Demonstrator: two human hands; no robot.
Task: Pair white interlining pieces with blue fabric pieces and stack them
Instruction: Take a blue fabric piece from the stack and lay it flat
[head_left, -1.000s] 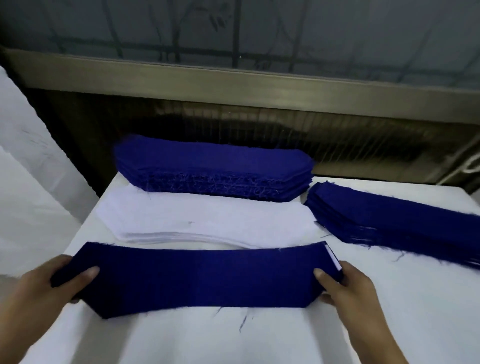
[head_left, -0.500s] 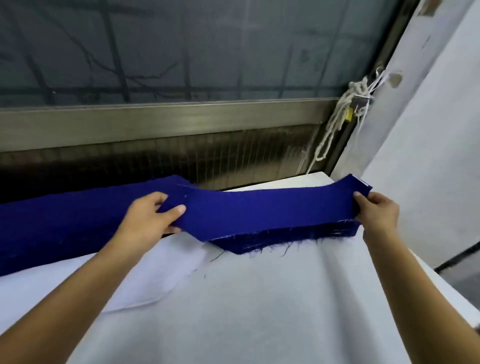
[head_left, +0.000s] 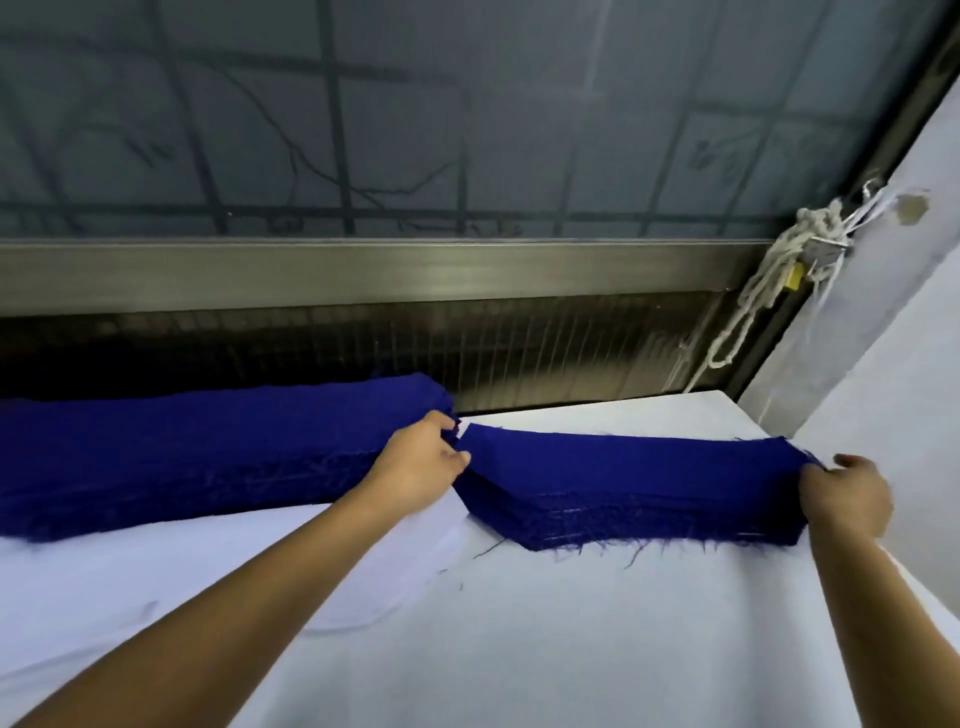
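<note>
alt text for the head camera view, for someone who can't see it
Two hands hold a blue fabric piece flat on a small blue stack on a white table: the left hand pinches its left end, the right hand grips its right end. A taller blue stack lies to the left, under a window.

The left blue stack (head_left: 182, 457) runs off the edge; a forearm (head_left: 234, 618) covers part of the white interlining (head_left: 384, 577).
</note>
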